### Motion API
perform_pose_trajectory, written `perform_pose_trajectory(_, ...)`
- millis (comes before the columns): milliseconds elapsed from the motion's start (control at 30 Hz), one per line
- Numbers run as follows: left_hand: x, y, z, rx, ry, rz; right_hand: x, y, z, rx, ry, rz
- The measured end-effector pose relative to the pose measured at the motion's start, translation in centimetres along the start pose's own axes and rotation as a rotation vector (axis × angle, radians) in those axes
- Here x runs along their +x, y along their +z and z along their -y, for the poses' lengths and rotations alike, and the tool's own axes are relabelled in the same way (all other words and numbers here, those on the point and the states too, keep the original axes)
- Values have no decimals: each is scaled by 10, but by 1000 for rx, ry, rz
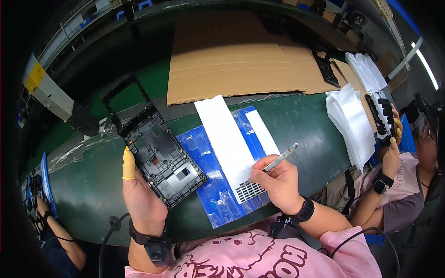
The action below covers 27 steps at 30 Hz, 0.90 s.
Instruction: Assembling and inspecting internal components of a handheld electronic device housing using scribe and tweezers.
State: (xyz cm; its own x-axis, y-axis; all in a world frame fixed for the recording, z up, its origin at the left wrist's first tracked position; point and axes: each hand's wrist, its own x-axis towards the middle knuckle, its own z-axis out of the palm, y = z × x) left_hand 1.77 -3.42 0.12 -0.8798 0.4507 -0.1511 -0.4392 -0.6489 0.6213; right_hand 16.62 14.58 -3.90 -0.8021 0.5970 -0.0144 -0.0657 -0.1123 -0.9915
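Note:
My left hand [141,199], with a yellow finger cot on one finger, grips a black plastic housing [155,155] by its left side. The housing is tilted, its ribbed inner side up and its open frame end pointing away. A slim silver tweezers-like tool [283,156] is pinched in my right hand [280,183]. Its lower end is hidden by the fingers, close to a white backing sheet [222,139]. Rows of small black rectangular stickers [249,191] fill the near end of that sheet. Under the sheet lies a blue plastic-covered pad [213,180].
A second white strip [262,132] lies on the pad. Large cardboard [232,60] covers the table's far side, with a black part [327,69] on it. White sheets [350,125] are stacked at right. Co-workers' hands [393,150] [42,206] appear on both sides.

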Motion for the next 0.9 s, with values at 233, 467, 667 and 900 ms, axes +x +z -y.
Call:
perform_pose_trajectory(233,0,-3,6,54,25,-22,-3,2,7,12,48,2)
perform_pose_trajectory(467,0,-2,7,50,19,-8,-2,3,5,6,17,-4)
perform_pose_trajectory(667,-2,1,7,43,20,8,-2,4,5,-2,26,-5)
perform_pose_trajectory(900,-2,1,10,30,6,31,-2,-2,5,34,67,33)
